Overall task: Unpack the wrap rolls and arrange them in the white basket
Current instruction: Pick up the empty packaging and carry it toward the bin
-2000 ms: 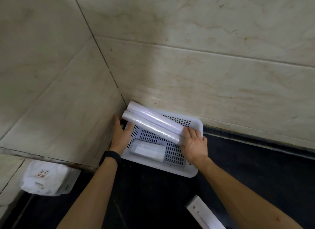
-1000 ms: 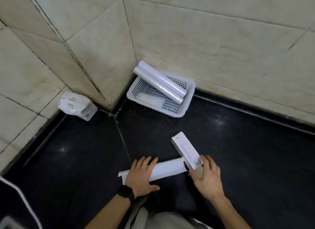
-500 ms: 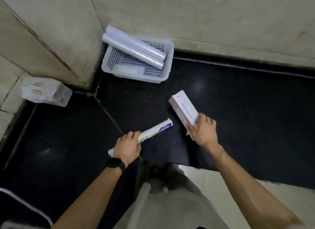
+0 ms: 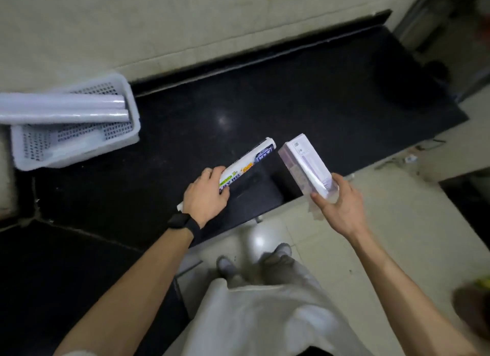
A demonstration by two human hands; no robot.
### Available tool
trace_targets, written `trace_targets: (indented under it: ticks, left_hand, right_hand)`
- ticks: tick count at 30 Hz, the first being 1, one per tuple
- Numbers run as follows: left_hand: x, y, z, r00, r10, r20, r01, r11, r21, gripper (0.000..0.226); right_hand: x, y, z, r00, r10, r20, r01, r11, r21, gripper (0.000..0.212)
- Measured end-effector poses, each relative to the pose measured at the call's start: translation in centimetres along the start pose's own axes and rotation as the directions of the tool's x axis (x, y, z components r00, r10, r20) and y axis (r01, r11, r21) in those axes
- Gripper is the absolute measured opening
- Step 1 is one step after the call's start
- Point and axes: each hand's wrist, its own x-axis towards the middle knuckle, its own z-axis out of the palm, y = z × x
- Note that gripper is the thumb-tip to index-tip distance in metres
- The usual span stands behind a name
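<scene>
The white perforated basket (image 4: 130,90) sits on the black counter at the far left, against the wall. Two bare wrap rolls (image 4: 63,109) lie side by side across its top, and a smaller white item (image 4: 77,147) rests on its floor. My left hand (image 4: 205,198) grips a long narrow printed wrap box (image 4: 249,160) near its lower end, above the counter's front edge. My right hand (image 4: 336,204) holds a wider white and lilac box (image 4: 305,164) by its near end, tilted up to the left.
The black counter (image 4: 265,106) runs along a pale tiled wall and ends at right. Pale floor tiles (image 4: 397,223) lie below, with my legs and shoes (image 4: 225,267) close to the counter front.
The view has swung right, putting the basket at the far left. Both hands have lifted their boxes off the counter and pulled them back toward the front edge.
</scene>
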Motion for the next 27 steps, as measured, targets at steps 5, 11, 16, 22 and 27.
trace_targets:
  ticks: [5, 11, 16, 22, 27]
  left_hand:
    - [3.9, 12.1, 3.0, 0.956, 0.284, 0.076, -0.287, 0.957, 0.033, 0.043]
    - [4.9, 29.0, 8.8, 0.824, 0.539, 0.176, -0.553, 0.832, 0.045, 0.042]
    - [3.4, 43.6, 14.7, 0.684, 0.689, 0.240, -0.712, 0.702, 0.013, 0.042]
    - [1.2, 58.3, 20.4, 0.536, 0.790, 0.298, -0.819, 0.572, -0.042, 0.042]
    - [0.6, 66.6, 24.9, 0.444, 0.826, 0.348, -0.868, 0.492, -0.061, 0.042]
  right_hand:
    - [-3.2, 9.2, -5.8, 0.962, 0.202, -0.186, -0.177, 0.974, 0.143, 0.058]
    - [-8.8, 22.0, -12.1, 0.835, 0.440, -0.329, -0.360, 0.890, 0.279, 0.054]
    - [-13.3, 32.0, -17.7, 0.717, 0.562, -0.413, -0.430, 0.822, 0.372, 0.050]
    - [-17.6, 40.5, -22.8, 0.548, 0.715, -0.433, -0.537, 0.698, 0.474, 0.050]
    - [-19.4, 45.8, -24.6, 0.462, 0.786, -0.410, -0.581, 0.618, 0.529, 0.051]
